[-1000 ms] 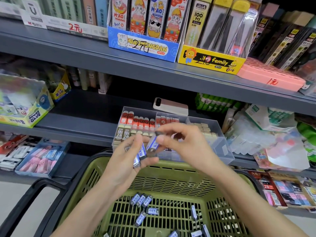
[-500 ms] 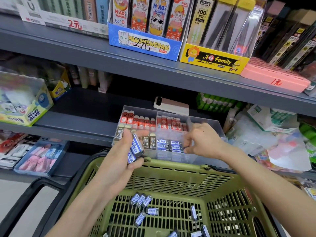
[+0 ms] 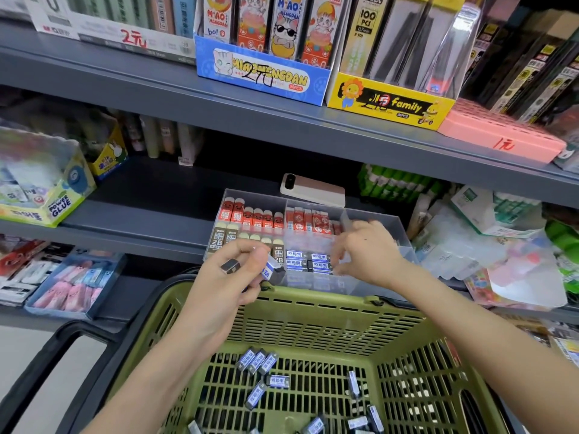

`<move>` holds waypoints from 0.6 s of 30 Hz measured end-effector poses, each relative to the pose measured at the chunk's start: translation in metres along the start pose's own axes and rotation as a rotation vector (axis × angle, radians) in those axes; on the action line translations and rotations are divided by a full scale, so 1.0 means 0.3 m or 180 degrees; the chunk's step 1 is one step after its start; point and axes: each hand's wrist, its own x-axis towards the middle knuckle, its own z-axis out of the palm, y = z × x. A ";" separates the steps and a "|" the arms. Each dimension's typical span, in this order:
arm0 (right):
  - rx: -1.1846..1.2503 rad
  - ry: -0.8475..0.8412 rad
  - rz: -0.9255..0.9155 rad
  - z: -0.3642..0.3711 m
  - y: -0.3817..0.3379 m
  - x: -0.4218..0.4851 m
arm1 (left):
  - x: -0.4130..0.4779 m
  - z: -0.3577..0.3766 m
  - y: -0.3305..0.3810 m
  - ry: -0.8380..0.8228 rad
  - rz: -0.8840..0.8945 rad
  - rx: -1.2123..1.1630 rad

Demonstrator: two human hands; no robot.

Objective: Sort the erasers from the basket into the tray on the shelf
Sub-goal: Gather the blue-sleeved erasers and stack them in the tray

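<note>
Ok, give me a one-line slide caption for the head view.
Left hand grips blue-sleeved erasers above the green basket while right hand reaches into the clear tray.

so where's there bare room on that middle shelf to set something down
Bare shelf lies between the glue box and the tray, reaching back to the phone. Right of the tray it is crowded with loose packets. The tray's left compartments are packed with erasers.

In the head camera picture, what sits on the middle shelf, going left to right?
Colourful Power Glue cardboard box → small yellow bunny carton → clear plastic divided tray → heap of clear plastic packets.
</note>
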 end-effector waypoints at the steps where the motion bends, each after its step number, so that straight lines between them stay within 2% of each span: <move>1: 0.0127 0.0138 0.0061 -0.007 0.000 -0.012 | -0.001 0.001 0.000 0.0024 0.0019 0.0008; 2: 0.0448 0.0361 0.0124 -0.018 -0.003 -0.028 | -0.001 0.002 0.000 0.0056 0.0040 0.0014; 4: 0.1954 0.0632 0.0242 -0.065 -0.035 -0.072 | 0.000 0.001 0.000 0.0145 0.0095 0.0047; 6: 0.3482 0.0486 -0.0047 -0.132 -0.103 -0.125 | 0.000 0.002 0.000 0.0185 0.0193 0.0126; 7: 0.3825 0.0391 -0.0210 -0.155 -0.141 -0.145 | -0.001 0.002 -0.001 0.0188 0.0250 0.0182; 9: 0.4015 0.0314 -0.0337 -0.169 -0.208 -0.164 | -0.004 0.004 -0.003 0.0165 0.0384 0.0293; 13: 0.4210 0.0441 -0.0118 -0.165 -0.230 -0.145 | -0.010 0.009 -0.001 0.0137 0.0456 0.0368; 16: 0.4680 0.0542 0.0519 -0.152 -0.141 -0.098 | -0.003 0.000 0.005 0.0075 0.0406 0.0147; 18: 0.4457 0.0424 0.0811 -0.131 -0.089 -0.067 | 0.001 -0.010 0.010 0.0057 0.0338 -0.0299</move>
